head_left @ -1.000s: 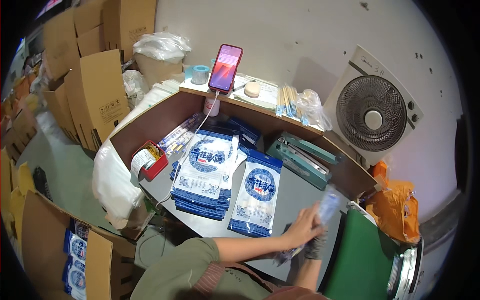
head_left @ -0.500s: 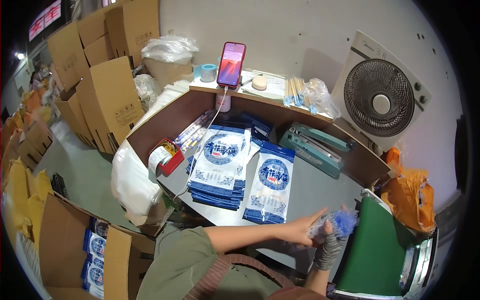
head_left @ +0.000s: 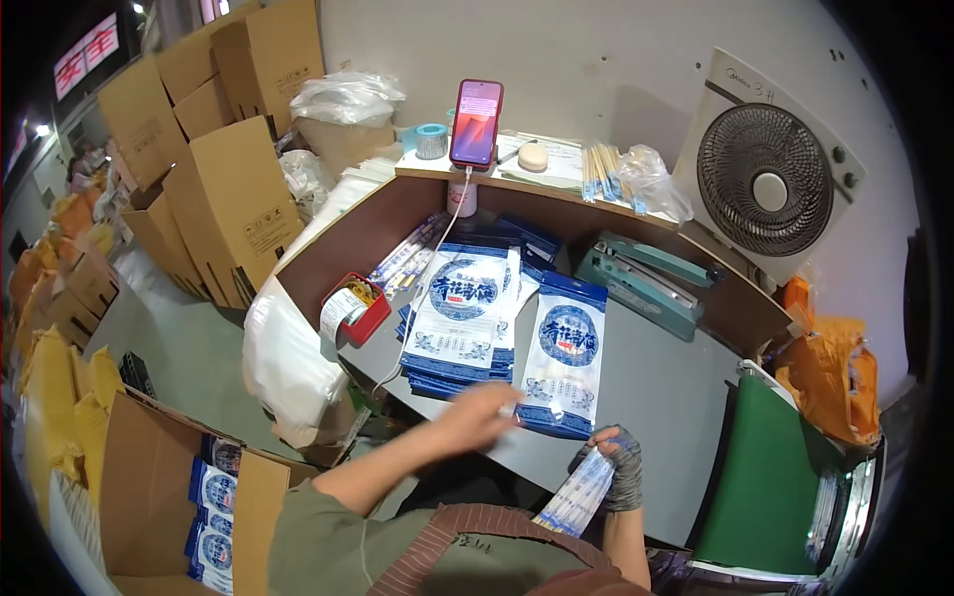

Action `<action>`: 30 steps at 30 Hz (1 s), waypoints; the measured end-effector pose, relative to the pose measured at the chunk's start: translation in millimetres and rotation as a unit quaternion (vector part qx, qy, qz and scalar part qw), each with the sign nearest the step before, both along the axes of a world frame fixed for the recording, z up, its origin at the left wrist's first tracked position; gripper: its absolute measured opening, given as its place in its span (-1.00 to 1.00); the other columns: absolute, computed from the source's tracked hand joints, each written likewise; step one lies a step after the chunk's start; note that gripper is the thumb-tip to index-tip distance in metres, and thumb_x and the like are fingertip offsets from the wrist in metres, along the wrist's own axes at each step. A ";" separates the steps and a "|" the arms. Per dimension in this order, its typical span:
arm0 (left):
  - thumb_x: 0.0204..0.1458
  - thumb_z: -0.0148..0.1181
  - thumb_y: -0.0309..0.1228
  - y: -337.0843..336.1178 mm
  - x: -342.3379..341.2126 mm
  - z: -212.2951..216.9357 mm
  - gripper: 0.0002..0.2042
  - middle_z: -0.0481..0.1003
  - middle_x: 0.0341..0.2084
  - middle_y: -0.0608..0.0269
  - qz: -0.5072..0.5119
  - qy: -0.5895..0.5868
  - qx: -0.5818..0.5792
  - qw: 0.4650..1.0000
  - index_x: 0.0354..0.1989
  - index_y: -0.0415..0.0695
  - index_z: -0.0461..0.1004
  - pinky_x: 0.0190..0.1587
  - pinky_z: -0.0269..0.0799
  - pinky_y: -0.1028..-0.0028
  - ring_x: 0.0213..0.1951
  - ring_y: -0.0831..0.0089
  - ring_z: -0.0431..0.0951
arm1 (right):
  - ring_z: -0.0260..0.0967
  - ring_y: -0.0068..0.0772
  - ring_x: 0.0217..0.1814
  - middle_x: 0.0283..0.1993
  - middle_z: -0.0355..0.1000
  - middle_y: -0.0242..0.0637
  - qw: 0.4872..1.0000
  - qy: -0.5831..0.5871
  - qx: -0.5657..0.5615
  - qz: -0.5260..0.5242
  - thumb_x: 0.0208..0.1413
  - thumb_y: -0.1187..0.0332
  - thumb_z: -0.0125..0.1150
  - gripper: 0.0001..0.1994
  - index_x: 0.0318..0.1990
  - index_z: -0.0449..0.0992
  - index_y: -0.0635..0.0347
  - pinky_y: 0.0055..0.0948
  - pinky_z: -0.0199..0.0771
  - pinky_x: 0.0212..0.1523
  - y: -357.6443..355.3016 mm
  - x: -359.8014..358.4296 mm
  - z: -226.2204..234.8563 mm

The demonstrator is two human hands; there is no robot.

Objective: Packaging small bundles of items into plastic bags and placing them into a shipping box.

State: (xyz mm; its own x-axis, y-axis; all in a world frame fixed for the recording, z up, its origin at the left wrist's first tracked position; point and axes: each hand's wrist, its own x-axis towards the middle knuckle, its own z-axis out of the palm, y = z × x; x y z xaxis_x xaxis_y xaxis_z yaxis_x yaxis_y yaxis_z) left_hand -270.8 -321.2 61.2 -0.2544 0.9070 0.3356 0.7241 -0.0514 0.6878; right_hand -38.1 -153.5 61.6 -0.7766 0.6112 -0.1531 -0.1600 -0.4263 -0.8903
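A bundle of slim sticks in white-and-blue wrappers [head_left: 576, 497], likely wrapped chopsticks, slants down toward my body, gripped at its upper end by my right hand [head_left: 620, 462], which wears a grey wrap or fingerless glove. My left hand [head_left: 477, 415] is bare and smeared by motion, over the table's near edge by the lower end of the bag stack. That stack of blue-and-white printed plastic bags [head_left: 462, 308] lies at the table's middle. To its right a single blue-and-white bag [head_left: 566, 358] lies flat, its near end just above my right hand.
A green hand sealer [head_left: 641, 283] and a red box of rubber bands [head_left: 366, 310] flank the bags. A phone [head_left: 477, 124] stands on the shelf, its cable crossing the stack. At right are a green conveyor belt [head_left: 765, 477] and a fan [head_left: 765, 189]; an open carton [head_left: 149, 497] is lower left.
My left hand has left the bundle and moved left toward the bag stack. My right hand has moved slightly left and up, and the bundle now points down toward my body.
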 end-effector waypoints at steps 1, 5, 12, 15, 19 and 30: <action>-0.05 0.26 -0.42 -10.7 -24.6 12.5 -0.59 0.46 -0.11 0.05 0.055 0.156 0.010 0.986 0.01 -0.18 0.39 0.03 0.41 0.28 -0.04 0.08 0.46 | 0.44 -0.39 -0.47 -0.39 0.47 -0.19 1.000 -0.004 -0.004 -0.019 -0.09 0.37 0.26 -0.81 -0.38 0.48 0.31 -0.43 0.51 -0.41 3.0 -0.1 -5.0; -0.01 0.10 -0.51 -43.2 -84.5 -14.0 -0.62 0.40 0.06 0.09 0.074 0.254 -0.093 0.960 0.05 -0.19 0.37 0.06 0.42 0.32 0.09 0.15 0.42 | 0.43 -0.34 -0.50 -0.42 0.45 -0.18 0.999 -0.002 -0.041 -0.020 -0.11 0.40 0.22 -0.82 -0.36 0.47 0.32 -0.37 0.52 -0.44 -0.6 -8.4 -5.7; 0.04 0.06 -0.50 -36.0 -96.1 -20.0 -0.69 0.48 -0.05 0.05 0.074 0.182 -0.105 0.975 0.00 -0.13 0.43 0.00 0.46 0.33 -0.03 0.15 0.51 | 0.43 -0.32 -0.49 -0.42 0.44 -0.16 0.998 -0.001 -0.038 -0.050 -0.11 0.40 0.22 -0.81 -0.35 0.45 0.31 -0.36 0.51 -0.45 4.8 -4.9 -9.9; 0.01 0.17 -0.48 -23.4 -113.5 -15.4 -0.77 0.53 -0.28 0.02 0.075 0.129 -0.085 0.985 -0.13 -0.16 0.46 -0.16 0.46 0.29 -0.19 0.11 0.54 | 0.43 -0.32 -0.47 -0.41 0.44 -0.16 0.999 -0.007 -0.034 -0.028 -0.11 0.40 0.21 -0.81 -0.35 0.45 0.31 -0.36 0.51 -0.42 6.2 -1.8 -8.9; -0.08 0.32 -0.46 -1.2 -130.6 -5.2 -0.75 0.40 -0.58 0.06 0.064 0.021 -0.030 0.997 -0.29 -0.22 0.37 -0.40 0.28 0.28 -0.48 0.09 0.41 | 0.42 -0.32 -0.47 -0.42 0.44 -0.15 0.998 -0.008 -0.044 -0.053 -0.12 0.40 0.21 -0.81 -0.35 0.45 0.32 -0.36 0.51 -0.40 2.9 -6.1 -9.1; 0.00 0.05 -0.46 69.0 -52.9 25.2 -0.81 0.51 -0.32 -0.03 0.004 -0.058 0.070 0.996 -0.24 -0.19 0.54 -0.12 0.42 0.25 -0.22 0.03 0.52 | 0.42 -0.34 -0.44 -0.40 0.44 -0.16 0.997 0.010 -0.010 -0.076 -0.12 0.36 0.24 -0.80 -0.37 0.44 0.30 -0.41 0.48 -0.39 -2.0 13.3 0.8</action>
